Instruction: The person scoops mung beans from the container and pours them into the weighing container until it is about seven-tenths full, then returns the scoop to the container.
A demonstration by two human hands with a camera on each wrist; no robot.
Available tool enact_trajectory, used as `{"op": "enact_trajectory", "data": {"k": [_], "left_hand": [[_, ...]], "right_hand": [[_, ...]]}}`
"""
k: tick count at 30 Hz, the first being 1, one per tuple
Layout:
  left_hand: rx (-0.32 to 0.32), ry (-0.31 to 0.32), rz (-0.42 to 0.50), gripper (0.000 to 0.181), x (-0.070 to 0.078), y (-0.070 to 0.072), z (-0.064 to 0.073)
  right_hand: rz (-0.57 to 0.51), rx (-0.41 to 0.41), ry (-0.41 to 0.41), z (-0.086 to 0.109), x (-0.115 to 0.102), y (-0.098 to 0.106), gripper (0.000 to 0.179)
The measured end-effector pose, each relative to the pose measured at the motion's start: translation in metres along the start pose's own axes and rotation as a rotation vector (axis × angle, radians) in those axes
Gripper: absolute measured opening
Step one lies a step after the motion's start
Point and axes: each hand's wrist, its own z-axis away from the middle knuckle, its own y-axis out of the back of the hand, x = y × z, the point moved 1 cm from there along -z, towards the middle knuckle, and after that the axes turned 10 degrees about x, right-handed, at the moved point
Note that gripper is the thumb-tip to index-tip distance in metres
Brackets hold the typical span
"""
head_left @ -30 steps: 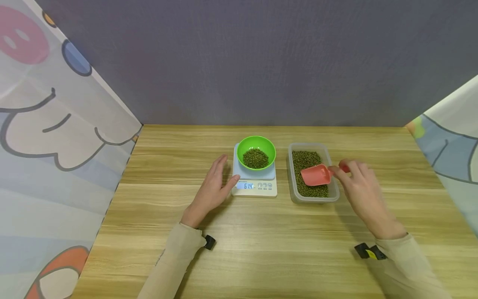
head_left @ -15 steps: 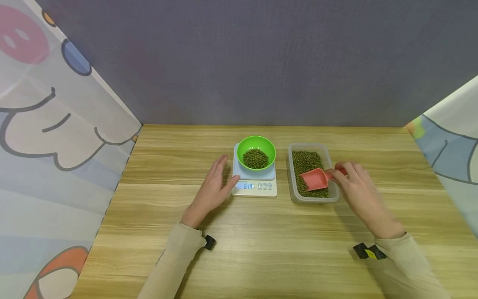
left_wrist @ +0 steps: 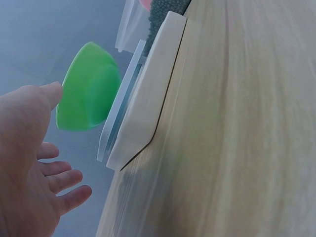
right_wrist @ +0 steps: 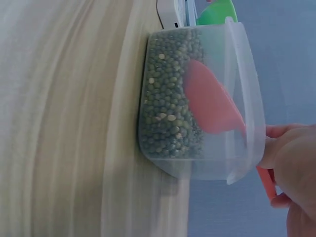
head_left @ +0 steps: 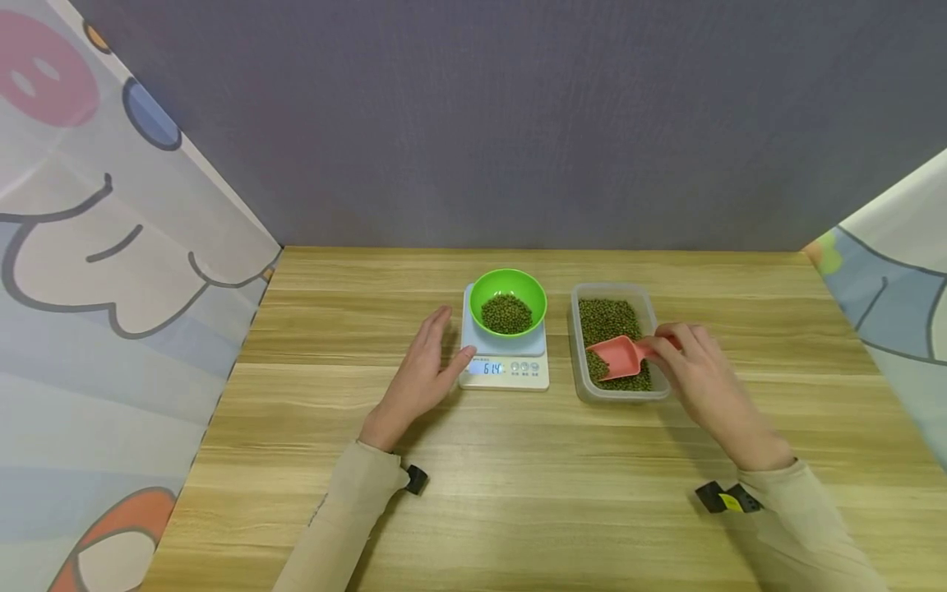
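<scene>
My right hand [head_left: 699, 374] grips the handle of a pink scoop [head_left: 620, 357]. The scoop's blade is down among green mung beans [head_left: 607, 316] in a clear plastic container [head_left: 658, 393]; through the wall in the right wrist view, its tip [right_wrist: 197, 74] meets the beans. My left hand [head_left: 422, 370] stays beside a white digital kitchen scale [head_left: 533, 380], fingers extended, thumb near the display. On the scale sits a green bowl [head_left: 536, 288] with a small heap of mung beans [head_left: 506, 314]. The display [head_left: 488, 369] reads 61.4.
The wooden table [head_left: 473, 477] runs back to a dark grey wall [head_left: 518, 123]. The container stands a short way right of the scale. Cartoon-printed sheets [head_left: 133, 271] hang at both sides.
My right hand has moved slightly left, pushing the scoop lower and further into the beans, and some beans now lie in its mouth. The left hand, bowl and scale reading have stayed the same.
</scene>
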Motion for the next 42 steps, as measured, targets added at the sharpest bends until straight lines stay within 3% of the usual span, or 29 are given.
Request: {"op": "enact_trajectory", "data": {"k": [2,6,9,20,36,39,42], "left_hand": [[0.002,-0.004,-0.001,0.079,0.000,0.000,0.000],[-0.001,-0.003,-0.004,0.079,0.000,0.000,-0.001],[-0.002,-0.002,-0.007,0.079,0.000,0.000,-0.001],[0.007,-0.018,-0.004,0.081,0.000,-0.001,-0.001],[-0.004,0.001,-0.002,0.079,0.001,0.002,-0.001],[-0.003,0.003,-0.009,0.080,0.001,0.002,-0.001],[-0.003,0.004,-0.016,0.081,0.000,0.003,0.000]], "right_hand": [[-0.012,-0.016,-0.009,0.001,0.000,0.000,0.054],[-0.029,-0.074,-0.031,0.000,0.001,0.003,0.027],[-0.022,-0.105,-0.035,-0.003,0.000,0.003,0.042],[-0.024,-0.079,-0.075,-0.004,-0.001,0.000,0.029],[-0.081,-0.065,-0.106,0.001,0.001,0.010,0.034],[-0.107,-0.041,-0.110,0.002,0.003,0.010,0.018],[-0.124,-0.011,-0.113,0.004,0.005,0.009,0.042]]}}
